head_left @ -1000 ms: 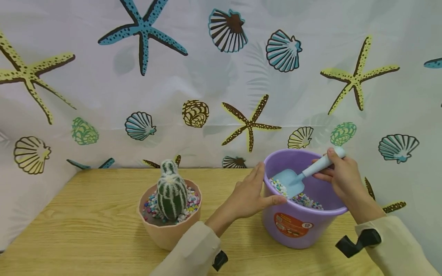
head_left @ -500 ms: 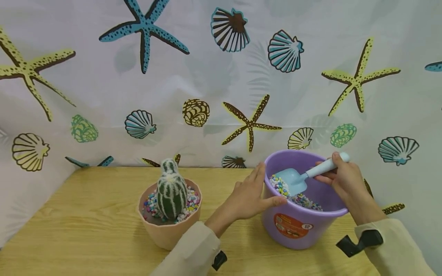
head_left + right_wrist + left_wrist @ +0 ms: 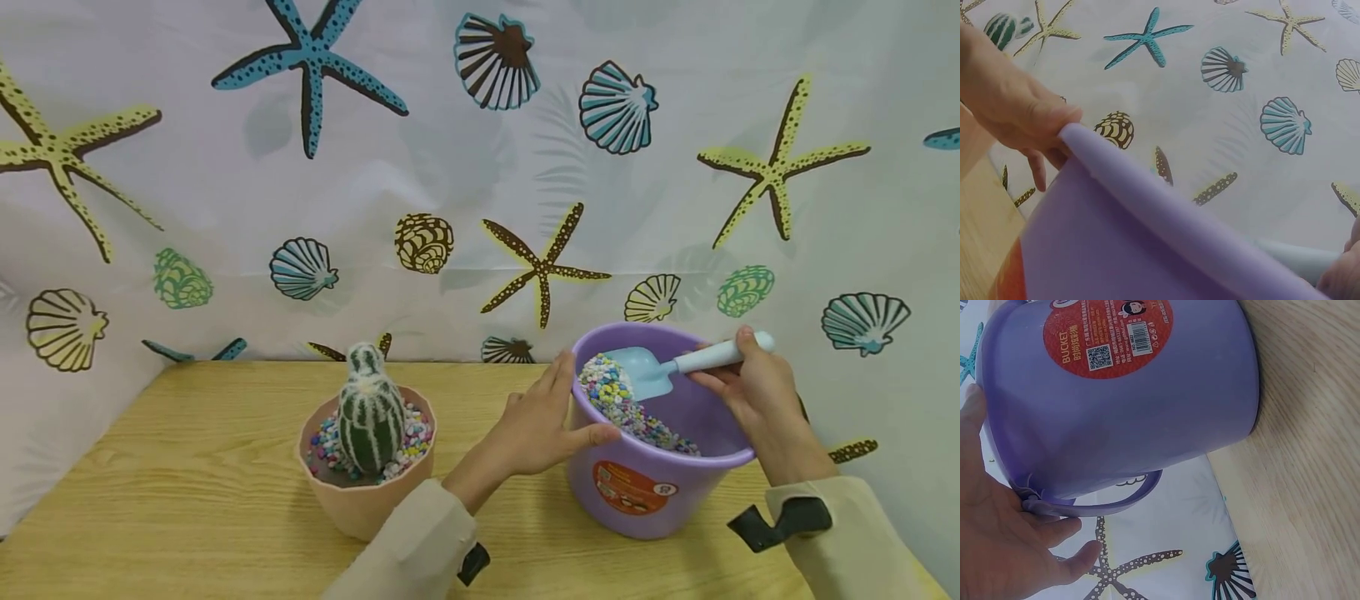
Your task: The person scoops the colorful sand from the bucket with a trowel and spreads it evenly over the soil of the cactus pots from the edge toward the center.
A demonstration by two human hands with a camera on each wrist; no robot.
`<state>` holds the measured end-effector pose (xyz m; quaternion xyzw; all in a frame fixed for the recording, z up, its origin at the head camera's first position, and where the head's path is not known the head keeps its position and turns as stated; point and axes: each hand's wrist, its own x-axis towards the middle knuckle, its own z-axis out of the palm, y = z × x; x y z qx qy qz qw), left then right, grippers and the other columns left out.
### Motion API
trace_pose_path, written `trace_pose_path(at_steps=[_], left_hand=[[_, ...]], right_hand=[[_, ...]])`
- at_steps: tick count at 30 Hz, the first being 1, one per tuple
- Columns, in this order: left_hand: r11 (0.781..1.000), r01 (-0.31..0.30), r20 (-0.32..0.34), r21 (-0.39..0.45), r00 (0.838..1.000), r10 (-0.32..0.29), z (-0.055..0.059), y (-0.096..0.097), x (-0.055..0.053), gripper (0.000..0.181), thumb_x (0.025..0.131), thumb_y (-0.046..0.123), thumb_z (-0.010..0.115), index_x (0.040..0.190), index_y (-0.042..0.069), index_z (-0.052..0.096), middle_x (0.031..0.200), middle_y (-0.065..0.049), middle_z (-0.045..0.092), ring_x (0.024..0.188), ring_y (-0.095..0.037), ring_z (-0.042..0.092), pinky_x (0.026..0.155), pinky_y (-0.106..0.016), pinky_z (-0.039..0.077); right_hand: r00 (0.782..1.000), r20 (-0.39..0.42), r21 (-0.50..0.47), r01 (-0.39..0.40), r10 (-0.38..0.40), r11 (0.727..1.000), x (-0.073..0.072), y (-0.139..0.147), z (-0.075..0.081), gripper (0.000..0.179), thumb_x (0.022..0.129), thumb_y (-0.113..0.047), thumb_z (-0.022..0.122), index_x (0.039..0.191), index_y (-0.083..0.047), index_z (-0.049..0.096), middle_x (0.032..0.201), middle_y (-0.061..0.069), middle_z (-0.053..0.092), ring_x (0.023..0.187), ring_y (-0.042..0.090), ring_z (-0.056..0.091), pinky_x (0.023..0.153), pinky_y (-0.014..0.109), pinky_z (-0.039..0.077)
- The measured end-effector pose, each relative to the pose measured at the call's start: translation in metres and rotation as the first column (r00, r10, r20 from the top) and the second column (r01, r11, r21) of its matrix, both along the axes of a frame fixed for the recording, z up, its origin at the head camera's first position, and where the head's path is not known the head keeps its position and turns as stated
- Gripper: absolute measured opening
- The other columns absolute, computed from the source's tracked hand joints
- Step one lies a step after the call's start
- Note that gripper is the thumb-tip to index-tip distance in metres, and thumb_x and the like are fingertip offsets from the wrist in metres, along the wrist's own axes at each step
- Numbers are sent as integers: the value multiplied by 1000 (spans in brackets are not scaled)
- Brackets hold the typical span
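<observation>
Scoop (image 3: pixel 647 374) rises inside the purple bucket (image 3: pixel 701 492), pebbles (image 3: pixel 606 383) heaping up with it: loaded, I'd judge. Right hand (image 3: pixel 763 390) grips it; left hand (image 3: pixel 534 427) rests spread against the bucket.

This appears to be a small indoor corner with home-like furnishings; whether it is a room in a house or a space screened off elsewhere cannot be told. White fabric sheeting (image 3: pixel 465 179) printed with blue, yellow and brown starfish and scallop shells, much like a shower curtain, surrounds the back and both sides. Before it stands a pale yellow wood-grained bench (image 3: pixel 165 483). Household gardening goods stand there: a green, white-striped cactus-like plant (image 3: pixel 371 421) in a round peach-coloured pot (image 3: pixel 337 500), and a purple plastic bucket (image 3: pixel 690 479) whose round red label (image 3: pixel 1109 337) carries a barcode and "BUCKET".
</observation>
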<state>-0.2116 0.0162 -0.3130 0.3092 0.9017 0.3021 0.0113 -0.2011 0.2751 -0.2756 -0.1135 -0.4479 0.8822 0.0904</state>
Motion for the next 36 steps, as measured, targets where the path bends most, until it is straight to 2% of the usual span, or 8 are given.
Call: trace_pose_path(at_steps=[3,5,7,13,19,25,32,36], left_hand=[[1000,-6,4,2,1000,6,-2,0,0,105,85,64,57,154,9,-1,161,-9,4,147,-26,17,111,-63,19],[1000,-11,8,8,1000,11,-3,0,0,105,85,64,56,154,9,-1,161,-8,4,147,-26,17,111,-63,20],[1000,-14,9,15,1000,14,-5,0,0,105,84,65,56,154,10,-1,161,-8,4,147,-26,16,110,-63,20],[1000,-15,11,25,1000,15,-7,-1,2,104,85,64,55,154,11,-1,161,-7,4,147,-26,16,110,-64,20],[1000,-19,-2,17,1000,19,-8,0,2,104,86,66,53,154,11,-2,161,-8,3,147,-28,16,110,-65,19],[1000,-20,-7,9,1000,20,-9,2,3,104,86,66,52,154,11,-3,161,-8,3,147,-28,17,110,-65,19],[1000,-28,-13,4,1000,28,-9,2,3,103,86,66,52,154,11,-3,161,-9,5,146,-28,18,110,-65,20],[1000,-29,-18,12,999,29,-6,3,2,105,84,68,54,154,12,-1,161,-7,8,146,-27,19,109,-64,21]], right_hand=[[999,29,-10,15,-14,1000,-1,0,0,40,99,-36,34,135,-22,26,105,15,51,109,33,60,83,48,51],[999,46,-16,23,-23,1000,-1,-1,0,47,99,-37,32,142,-26,18,117,15,43,132,35,42,96,48,40],[998,51,-39,26,-24,999,-2,-2,1,49,99,-38,31,144,-29,14,124,15,38,144,31,20,103,47,29],[999,51,-128,17,-11,992,-3,2,-1,49,99,-36,33,144,-34,15,123,16,40,145,28,16,105,47,24],[999,27,-249,-30,38,968,-3,8,-1,56,98,-36,37,146,-40,8,115,16,45,145,21,17,106,45,22],[998,11,-309,-57,64,949,-2,11,-4,56,99,-35,35,145,-46,7,133,12,36,146,19,13,107,43,21],[998,-10,-313,-67,67,947,-1,9,-3,60,98,-37,33,146,-45,-2,151,6,19,147,18,9,109,42,19],[999,-13,-299,-44,42,953,1,10,-1,60,98,-35,36,146,-44,1,147,7,23,147,20,10,110,44,17]])
